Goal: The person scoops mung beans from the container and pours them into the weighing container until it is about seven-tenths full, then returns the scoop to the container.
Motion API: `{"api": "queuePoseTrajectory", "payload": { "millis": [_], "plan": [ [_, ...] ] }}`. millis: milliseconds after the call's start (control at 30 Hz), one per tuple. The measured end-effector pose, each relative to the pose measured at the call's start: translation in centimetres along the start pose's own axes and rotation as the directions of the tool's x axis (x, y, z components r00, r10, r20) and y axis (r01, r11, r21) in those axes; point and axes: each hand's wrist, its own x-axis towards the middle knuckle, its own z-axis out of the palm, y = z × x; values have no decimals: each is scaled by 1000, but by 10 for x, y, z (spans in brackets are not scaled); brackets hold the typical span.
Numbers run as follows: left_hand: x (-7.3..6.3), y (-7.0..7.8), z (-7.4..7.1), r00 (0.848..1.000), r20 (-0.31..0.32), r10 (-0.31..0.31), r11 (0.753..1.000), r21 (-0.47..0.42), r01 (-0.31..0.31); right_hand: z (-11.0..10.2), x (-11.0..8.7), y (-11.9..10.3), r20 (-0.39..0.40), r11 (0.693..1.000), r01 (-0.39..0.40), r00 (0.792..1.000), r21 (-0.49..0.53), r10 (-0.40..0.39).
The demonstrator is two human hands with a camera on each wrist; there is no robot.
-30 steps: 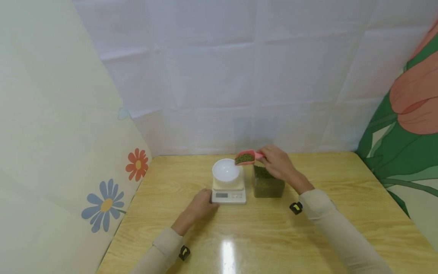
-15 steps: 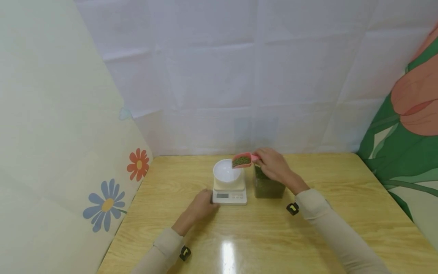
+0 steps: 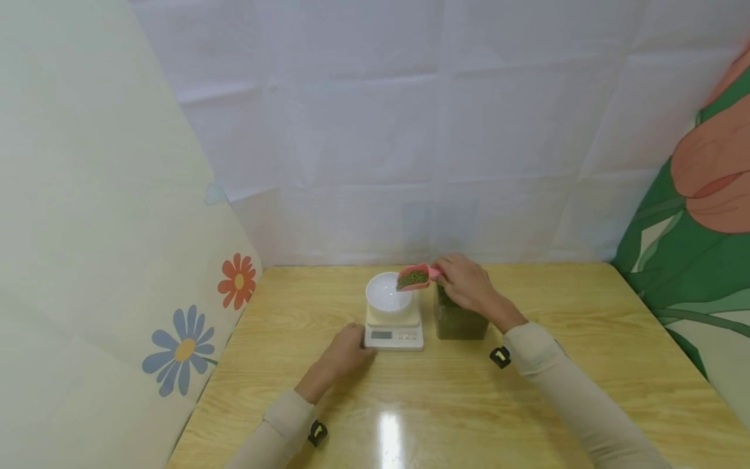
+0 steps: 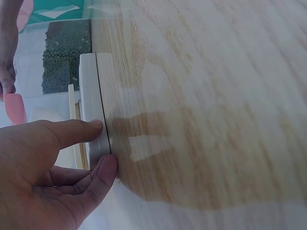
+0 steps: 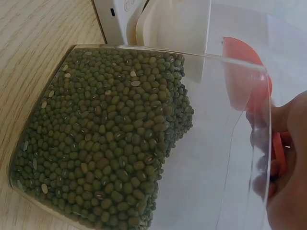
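Observation:
My right hand [image 3: 469, 284] grips the handle of a pink scoop [image 5: 244, 72], its fingers curled round it. Green mung beans [image 3: 413, 278] fill the scoop, which is held over the right rim of a white bowl [image 3: 382, 297]. No beans show inside the bowl. Under it is a white kitchen scale [image 3: 394, 345] with a small display. My left hand [image 3: 344, 352] holds the scale's front left corner; in the left wrist view the thumb lies on its front edge and the fingers curl at its side. A clear container [image 5: 211, 191] of mung beans [image 5: 100, 143] stands right of the scale.
The scale and container stand on a wood-grain table [image 3: 281, 299] with a white sheet [image 3: 357, 130] behind its back edge. Flower-printed panels rise on both sides. My right forearm [image 3: 571, 391] reaches over the table's right part.
My right hand has moved a little left and down, bringing the full scoop further over the bowl and tilting its tip slightly lower. The left hand and scale stay in place.

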Motion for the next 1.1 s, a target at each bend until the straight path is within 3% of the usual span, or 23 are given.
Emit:
{"api": "queuePoseTrajectory", "payload": {
  "millis": [333,800,1100],
  "plan": [
    [1,1,0,1000,4,-18,1000,2,18,0,0,2,19,999,9,1000,-31,-8],
    [0,-1,1,1000,-6,15,1000,18,-15,-3,1,-2,25,997,28,999,-66,-27],
    [-1,2,0,1000,4,-7,1000,-7,7,-4,2,-4,34,993,52,998,-107,-48]
  ]
}}
